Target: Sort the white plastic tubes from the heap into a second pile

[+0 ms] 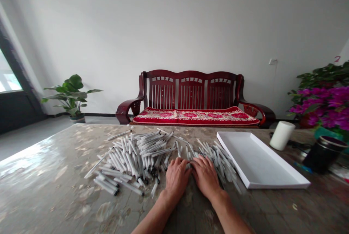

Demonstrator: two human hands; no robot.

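A large heap of white pens (136,155) with dark tips lies spread over the marble table (49,183). My left hand (176,177) and my right hand (205,175) rest side by side, palms down, at the near edge of the heap. The fingers of both curl onto pens at the middle of the pile, and what they grip is hidden beneath them. More pens (220,157) fan out to the right of my right hand, toward a white tray.
An empty white shallow tray (259,165) lies right of the pens. Behind it stand a white cylinder (282,135) and a black cup (323,154), with purple flowers (324,104) at the far right. A wooden bench (192,99) and a potted plant (72,97) stand beyond the table.
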